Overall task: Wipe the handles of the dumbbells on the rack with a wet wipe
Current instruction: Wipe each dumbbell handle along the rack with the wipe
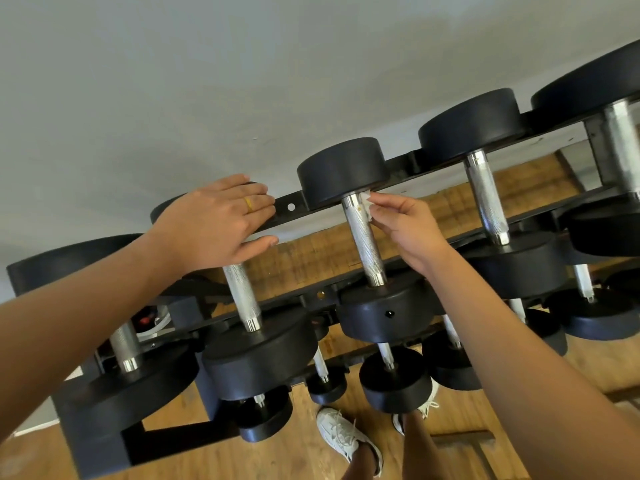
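Room: pale grey wall (207, 81) behind, wooden floor (242, 459) below, white sneakers (346, 438) at 6 o'clock.
Rack: black tiered dumbbell rack (405, 164), running from 8 o'clock to 2 o'clock. The top tier carries five dumbbells with knurled chrome handles; smaller ones sit on the tiers beneath.
Work item: third dumbbell (343, 171) from the left, its handle (363, 244) near frame centre. Rust-coloured specks (360, 209) show on the knurling.
Wet wipe (366, 202): small white wad pressed against the 3 o'clock side of the handle at its 12 o'clock end, just under the far head.
Right hand (412, 230): grip clamped on the wet wipe, thumb and fingertips pinching it to the metal.
Left hand (221, 220): at 9 o'clock of the handle. Grip apart, fingers straight and flat on the far head of the neighbouring dumbbell; ring (248, 205) on one finger.
Step in hand: judged to be the start of a stroke, since only the top end is covered.
Method: open the wad out and wrap it round the handle. Draw it toward 6 o'clock down to the near collar. Twist while drawing so the hidden 9 o'clock side is reached.
Pressure: press firmly, since knurling is likely to hold grime in its grooves.
Caution: a small wad may snag or shred on the knurling. Refold it to a clean face before moving to the next handle at 3 o'clock.
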